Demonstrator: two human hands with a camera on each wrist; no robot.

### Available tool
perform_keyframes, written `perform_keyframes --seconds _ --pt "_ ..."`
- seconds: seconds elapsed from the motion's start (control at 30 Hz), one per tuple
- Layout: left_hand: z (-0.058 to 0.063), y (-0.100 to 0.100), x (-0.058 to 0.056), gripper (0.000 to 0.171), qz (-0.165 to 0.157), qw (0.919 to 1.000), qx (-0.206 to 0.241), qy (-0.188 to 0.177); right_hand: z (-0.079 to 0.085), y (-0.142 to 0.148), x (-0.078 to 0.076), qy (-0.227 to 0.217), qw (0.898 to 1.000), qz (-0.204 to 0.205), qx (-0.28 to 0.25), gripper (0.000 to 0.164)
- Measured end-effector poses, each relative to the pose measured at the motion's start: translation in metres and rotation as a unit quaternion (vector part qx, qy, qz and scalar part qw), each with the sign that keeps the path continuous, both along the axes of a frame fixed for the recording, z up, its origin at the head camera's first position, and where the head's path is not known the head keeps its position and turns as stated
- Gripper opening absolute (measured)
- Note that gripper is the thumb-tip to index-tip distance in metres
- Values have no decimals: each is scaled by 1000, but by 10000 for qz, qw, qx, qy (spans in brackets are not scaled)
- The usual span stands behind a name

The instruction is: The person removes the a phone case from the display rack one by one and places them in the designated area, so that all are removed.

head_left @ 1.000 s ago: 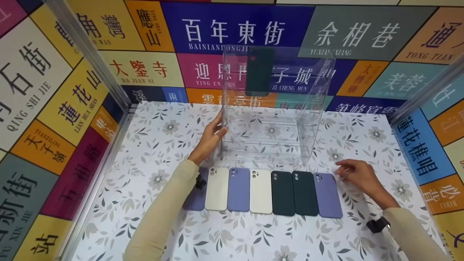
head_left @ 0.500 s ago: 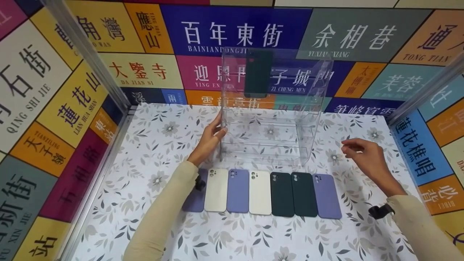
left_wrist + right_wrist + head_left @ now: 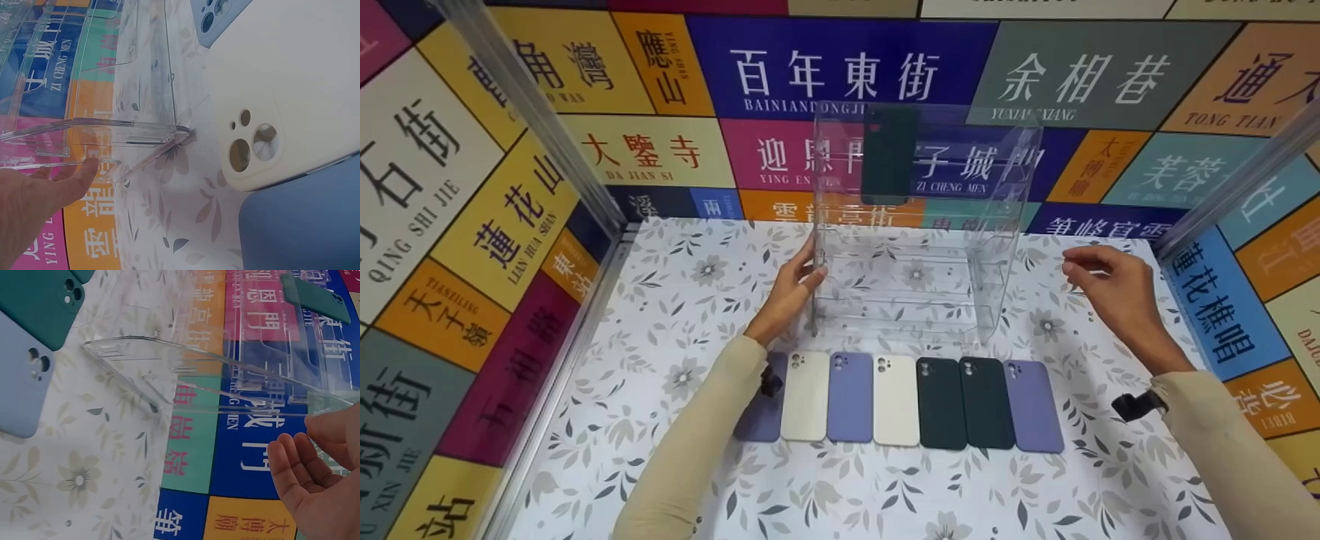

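Note:
A clear plastic tiered display stand stands upright at the table's back. My left hand holds its left side edge, thumb in front and fingers partly hidden behind; the left wrist view also shows this hand at the clear edge. One dark green phone case stands in the top tier, left of centre. My right hand hovers right of the stand, fingers loosely bent, holding nothing. Before the stand lies a row of phone cases: purple, cream and dark green among them.
My left forearm partly covers the leftmost purple case. Another purple case ends the row at right. A floral cloth covers the table. Printed panels enclose the back and sides, with metal posts at the corners.
My right hand has moved from beside the rightmost purple case up and back, to the right of the stand. My left hand stays on the stand's edge.

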State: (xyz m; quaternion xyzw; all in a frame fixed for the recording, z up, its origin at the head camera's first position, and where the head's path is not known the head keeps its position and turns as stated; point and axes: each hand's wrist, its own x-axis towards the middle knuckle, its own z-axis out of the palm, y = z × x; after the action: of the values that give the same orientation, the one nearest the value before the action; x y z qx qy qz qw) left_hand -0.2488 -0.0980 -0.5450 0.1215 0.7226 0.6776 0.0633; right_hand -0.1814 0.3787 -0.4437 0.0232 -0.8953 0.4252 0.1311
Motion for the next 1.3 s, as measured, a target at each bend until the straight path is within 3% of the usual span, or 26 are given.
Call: perform_keyframes --seconds 0.23,0.6,0.9,1.3 --pt "-1 0 -2 75 -36 10000 -33 -82 14 -16 -12 236 9997 -67 56 27" --pt "-2 0 -4 74 -18 10000 83 -30 36 -42 -27 217 9996 -145 66 28" --pt "-3 0 -3 74 -49 9999 91 126 46 -61 -45 598 9982 65 64 23" --pt "-2 0 -1 74 -72 9999 70 15 55 -89 -69 786 9959 378 -241 20"
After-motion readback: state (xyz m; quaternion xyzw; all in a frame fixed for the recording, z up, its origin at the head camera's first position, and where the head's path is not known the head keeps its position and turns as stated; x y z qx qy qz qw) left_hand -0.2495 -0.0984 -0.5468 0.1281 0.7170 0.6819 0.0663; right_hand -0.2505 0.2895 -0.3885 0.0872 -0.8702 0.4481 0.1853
